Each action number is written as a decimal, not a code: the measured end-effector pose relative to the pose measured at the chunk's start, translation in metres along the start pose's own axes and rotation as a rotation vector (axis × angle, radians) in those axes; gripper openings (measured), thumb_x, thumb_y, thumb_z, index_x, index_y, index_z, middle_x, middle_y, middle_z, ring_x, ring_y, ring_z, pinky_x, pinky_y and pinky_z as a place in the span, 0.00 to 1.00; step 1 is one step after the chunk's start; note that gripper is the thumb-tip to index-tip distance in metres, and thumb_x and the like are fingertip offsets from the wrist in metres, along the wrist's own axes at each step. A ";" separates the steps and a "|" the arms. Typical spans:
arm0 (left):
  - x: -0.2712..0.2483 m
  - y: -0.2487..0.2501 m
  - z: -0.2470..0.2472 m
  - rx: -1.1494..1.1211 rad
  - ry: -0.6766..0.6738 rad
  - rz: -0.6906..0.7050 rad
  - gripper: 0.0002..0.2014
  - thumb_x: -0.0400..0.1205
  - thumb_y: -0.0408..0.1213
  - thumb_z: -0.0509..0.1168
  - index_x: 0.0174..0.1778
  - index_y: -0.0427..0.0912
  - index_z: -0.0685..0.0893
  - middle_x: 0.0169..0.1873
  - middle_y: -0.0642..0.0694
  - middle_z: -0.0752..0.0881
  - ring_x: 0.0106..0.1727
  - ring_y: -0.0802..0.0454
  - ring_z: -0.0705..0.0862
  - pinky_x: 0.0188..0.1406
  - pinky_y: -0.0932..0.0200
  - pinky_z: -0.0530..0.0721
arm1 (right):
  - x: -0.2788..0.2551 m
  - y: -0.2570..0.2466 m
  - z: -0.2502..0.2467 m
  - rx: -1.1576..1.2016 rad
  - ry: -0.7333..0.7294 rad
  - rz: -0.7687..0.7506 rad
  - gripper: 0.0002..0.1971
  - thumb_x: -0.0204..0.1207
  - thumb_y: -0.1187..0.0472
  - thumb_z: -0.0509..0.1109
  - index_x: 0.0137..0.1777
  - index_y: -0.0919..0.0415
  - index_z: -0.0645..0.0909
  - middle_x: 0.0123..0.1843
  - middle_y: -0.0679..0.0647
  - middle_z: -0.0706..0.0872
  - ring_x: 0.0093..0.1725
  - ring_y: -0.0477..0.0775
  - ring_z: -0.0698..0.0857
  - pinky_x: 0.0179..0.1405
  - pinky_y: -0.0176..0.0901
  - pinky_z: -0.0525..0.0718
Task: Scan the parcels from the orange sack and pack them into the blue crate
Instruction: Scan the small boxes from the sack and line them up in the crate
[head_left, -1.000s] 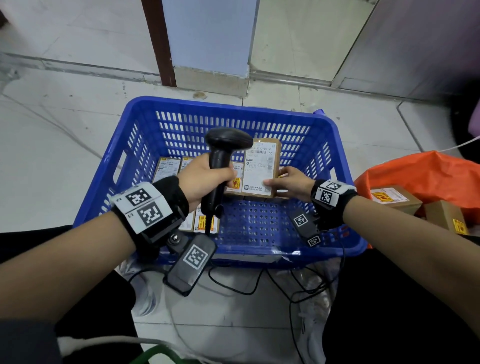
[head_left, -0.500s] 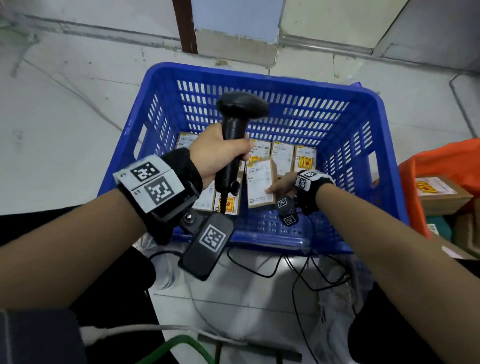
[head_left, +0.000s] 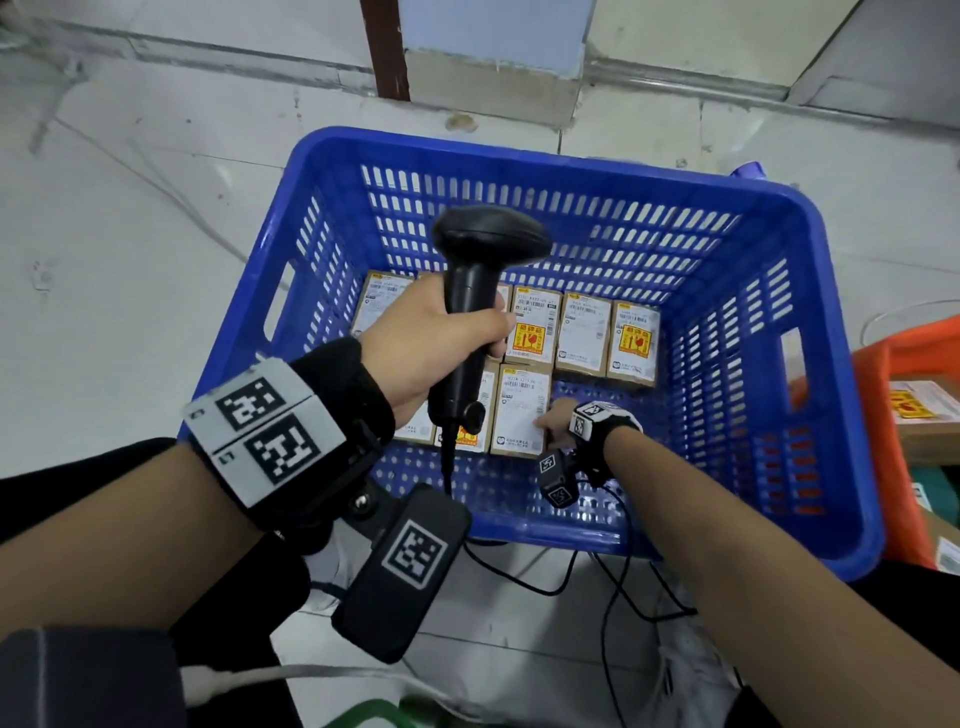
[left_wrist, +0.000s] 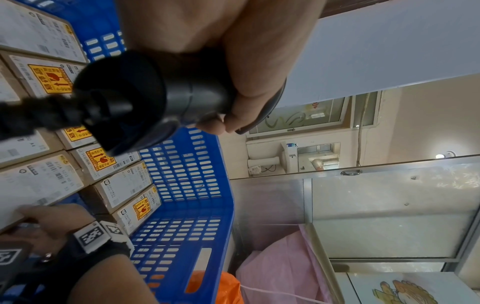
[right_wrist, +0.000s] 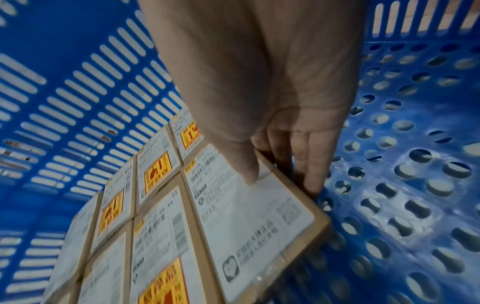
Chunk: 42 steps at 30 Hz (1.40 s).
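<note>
The blue crate (head_left: 810, 291) stands on the floor with several labelled cardboard parcels (head_left: 584, 332) lying flat in two rows on its bottom. My right hand (head_left: 553, 422) reaches into the crate and pinches the right edge of a white-labelled parcel (head_left: 522, 410) at the right end of the near row, thumb on its label (right_wrist: 249, 216), fingers (right_wrist: 310, 174) down its side. My left hand (head_left: 441, 343) grips a black barcode scanner (head_left: 483, 280) upright above the crate's left half. The orange sack (head_left: 883, 395) lies to the right with more parcels (head_left: 924, 410) in it.
The scanner's black cable (head_left: 613, 587) trails over the floor in front of the crate. The crate's right half shows bare perforated bottom (right_wrist: 405, 185). A wall and doorpost (head_left: 387, 47) stand behind the crate. Pink plastic (left_wrist: 280, 267) lies beyond the crate's corner.
My right hand has lowered the parcel from in front of the scanner down into the crate, setting it at the right end of the near row. The left hand keeps holding the scanner.
</note>
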<state>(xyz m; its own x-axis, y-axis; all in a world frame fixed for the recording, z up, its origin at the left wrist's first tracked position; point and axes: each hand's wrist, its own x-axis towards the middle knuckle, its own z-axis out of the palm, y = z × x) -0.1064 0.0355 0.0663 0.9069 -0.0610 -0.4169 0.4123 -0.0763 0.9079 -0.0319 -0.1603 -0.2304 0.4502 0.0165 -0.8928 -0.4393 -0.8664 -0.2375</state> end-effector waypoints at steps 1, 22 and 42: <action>-0.001 0.000 0.001 0.000 -0.002 -0.002 0.05 0.81 0.27 0.66 0.43 0.40 0.79 0.34 0.44 0.80 0.33 0.55 0.80 0.44 0.59 0.82 | -0.004 -0.003 -0.001 -0.005 -0.012 0.002 0.10 0.83 0.56 0.66 0.46 0.64 0.81 0.48 0.62 0.85 0.43 0.61 0.85 0.41 0.49 0.83; -0.032 0.034 0.073 0.045 -0.150 0.109 0.05 0.81 0.27 0.66 0.44 0.41 0.80 0.32 0.46 0.81 0.31 0.56 0.81 0.39 0.60 0.81 | -0.217 0.055 -0.145 0.669 0.326 -0.431 0.03 0.86 0.66 0.59 0.50 0.61 0.73 0.38 0.56 0.78 0.32 0.48 0.81 0.26 0.33 0.77; 0.002 0.024 0.331 0.403 -0.590 0.197 0.05 0.79 0.25 0.68 0.44 0.36 0.78 0.28 0.44 0.80 0.27 0.56 0.79 0.31 0.65 0.79 | -0.223 0.431 -0.219 0.433 1.060 0.353 0.35 0.70 0.45 0.71 0.74 0.59 0.70 0.68 0.68 0.76 0.68 0.71 0.76 0.67 0.58 0.76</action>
<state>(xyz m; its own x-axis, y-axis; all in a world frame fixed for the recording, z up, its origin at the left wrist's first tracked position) -0.1239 -0.2961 0.0729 0.7162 -0.6275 -0.3054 0.0795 -0.3613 0.9290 -0.1519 -0.6469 -0.0498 0.5796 -0.7838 -0.2227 -0.8008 -0.4974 -0.3336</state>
